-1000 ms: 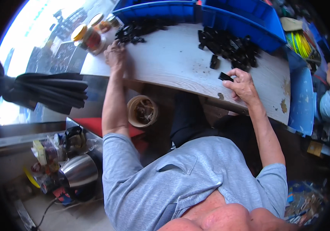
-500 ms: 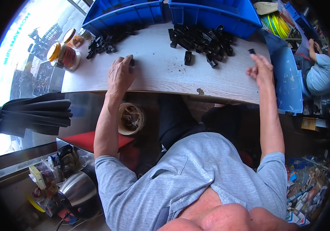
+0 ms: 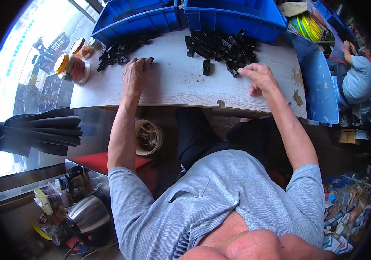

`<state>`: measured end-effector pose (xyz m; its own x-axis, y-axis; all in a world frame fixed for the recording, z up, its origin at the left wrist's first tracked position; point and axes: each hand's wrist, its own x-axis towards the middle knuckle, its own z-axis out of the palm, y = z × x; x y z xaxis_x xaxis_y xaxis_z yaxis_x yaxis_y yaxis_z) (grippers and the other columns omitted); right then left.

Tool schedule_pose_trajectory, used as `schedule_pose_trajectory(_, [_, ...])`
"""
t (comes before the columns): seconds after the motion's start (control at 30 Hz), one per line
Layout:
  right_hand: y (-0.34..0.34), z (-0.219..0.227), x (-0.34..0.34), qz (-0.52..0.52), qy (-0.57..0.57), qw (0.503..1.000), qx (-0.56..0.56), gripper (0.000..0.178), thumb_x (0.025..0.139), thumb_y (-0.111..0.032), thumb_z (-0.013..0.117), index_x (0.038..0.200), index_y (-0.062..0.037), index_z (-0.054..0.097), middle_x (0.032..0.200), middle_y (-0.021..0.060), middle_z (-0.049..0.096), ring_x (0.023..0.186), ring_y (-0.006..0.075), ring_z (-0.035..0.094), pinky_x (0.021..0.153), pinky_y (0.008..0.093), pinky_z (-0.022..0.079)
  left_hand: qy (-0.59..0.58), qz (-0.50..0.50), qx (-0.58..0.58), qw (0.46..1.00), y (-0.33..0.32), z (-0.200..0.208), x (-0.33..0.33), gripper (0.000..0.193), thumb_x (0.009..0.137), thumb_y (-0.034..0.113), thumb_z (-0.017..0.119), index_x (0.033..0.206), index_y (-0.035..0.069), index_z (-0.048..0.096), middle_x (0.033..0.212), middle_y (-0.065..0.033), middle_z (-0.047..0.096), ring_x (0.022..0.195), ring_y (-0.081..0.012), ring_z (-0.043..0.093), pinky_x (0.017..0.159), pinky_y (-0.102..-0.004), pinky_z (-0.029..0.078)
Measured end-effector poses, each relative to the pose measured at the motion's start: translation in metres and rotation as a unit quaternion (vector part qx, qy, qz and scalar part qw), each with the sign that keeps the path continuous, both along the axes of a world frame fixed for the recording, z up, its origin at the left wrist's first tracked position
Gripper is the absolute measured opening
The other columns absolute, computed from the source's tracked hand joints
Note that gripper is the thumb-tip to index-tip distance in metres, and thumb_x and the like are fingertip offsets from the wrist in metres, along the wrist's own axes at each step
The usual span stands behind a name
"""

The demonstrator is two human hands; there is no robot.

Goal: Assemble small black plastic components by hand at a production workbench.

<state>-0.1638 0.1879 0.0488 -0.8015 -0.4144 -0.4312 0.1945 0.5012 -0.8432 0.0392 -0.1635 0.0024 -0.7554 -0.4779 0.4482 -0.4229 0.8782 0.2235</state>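
My left hand (image 3: 134, 77) is at the left of the table, its fingers closed on a small black plastic part (image 3: 151, 60) that shows past the fingertips. At the front edge of the right pile of black plastic parts (image 3: 224, 47), my right hand (image 3: 261, 80) reaches in with its index finger stretched out and the thumb apart. That fingertip is beside a black part (image 3: 232, 68); whether they touch I cannot tell. Another black part (image 3: 206, 67) stands alone, left of my right hand. Beyond my left hand lies a second heap of smaller black parts (image 3: 115, 53).
Two blue bins (image 3: 233, 18) line the table's far edge. Jars with lids (image 3: 75, 69) stand at the left. A light-blue tub (image 3: 324, 89) is beside the table's right edge, and a bucket (image 3: 147, 138) is below the front edge. Another person (image 3: 358, 78) sits far right.
My right hand has moved left from the table's right side to the pile; the small black piece at its fingertips no longer shows. My left hand has barely moved, still holding its part.
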Motion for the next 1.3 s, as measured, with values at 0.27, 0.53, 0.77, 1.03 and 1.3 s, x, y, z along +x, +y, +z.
schedule_pose_trajectory(0.27, [-0.019,0.004,0.019,0.067,0.031,0.997,0.036,0.025,0.090,-0.028,0.075,0.099,-0.0050,0.072,0.061,0.0022,0.059,0.037,0.0106,0.051,0.034,0.0270,0.041,0.046,-0.060,-0.013,0.997,0.041,-0.007,0.003,0.027,0.093,0.015,0.066,0.119,0.008,0.070,0.106,-0.0150,0.071,0.101,-0.0350,0.066,0.087,-0.0455,0.052])
schedule_pose_trajectory(0.53, [-0.010,-0.012,0.018,0.124,0.033,0.987,-0.096,0.036,0.086,-0.018,0.077,0.118,-0.0043,0.065,0.062,0.0004,0.057,0.041,0.0094,0.054,0.035,0.0258,0.044,0.222,-0.153,0.226,0.936,0.102,-0.008,-0.003,0.025,0.089,0.001,0.071,0.114,0.004,0.069,0.094,-0.0162,0.072,0.078,-0.0255,0.073,0.066,-0.0333,0.058])
schedule_pose_trajectory(0.77, [-0.028,0.016,0.023,0.186,0.062,0.980,-0.026,0.053,0.082,-0.006,0.068,0.134,-0.0112,0.059,0.060,-0.0012,0.053,0.044,0.0095,0.055,0.036,0.0265,0.046,0.234,-0.209,0.263,0.912,0.170,-0.004,-0.035,0.026,0.089,0.000,0.069,0.114,0.006,0.070,0.096,-0.0118,0.071,0.077,-0.0207,0.071,0.061,-0.0287,0.055])
schedule_pose_trajectory(1.03, [-0.035,0.004,0.018,0.219,0.092,0.971,0.028,0.041,0.080,-0.005,0.065,0.121,-0.0056,0.062,0.059,-0.0006,0.052,0.043,0.0107,0.052,0.036,0.0278,0.043,0.178,-0.234,0.150,0.944,0.184,0.001,-0.059,0.024,0.087,0.006,0.069,0.112,0.007,0.073,0.100,-0.0151,0.071,0.089,-0.0357,0.069,0.079,-0.0413,0.056])
schedule_pose_trajectory(1.3, [-0.028,-0.004,0.012,0.218,0.101,0.971,0.011,0.031,0.077,0.000,0.059,0.107,-0.0051,0.068,0.058,0.0002,0.054,0.044,0.0106,0.052,0.038,0.0285,0.041,0.082,-0.358,0.062,0.928,0.175,0.004,-0.071,0.034,0.082,0.005,0.066,0.115,0.009,0.072,0.107,-0.0089,0.072,0.094,-0.0294,0.067,0.083,-0.0389,0.055])
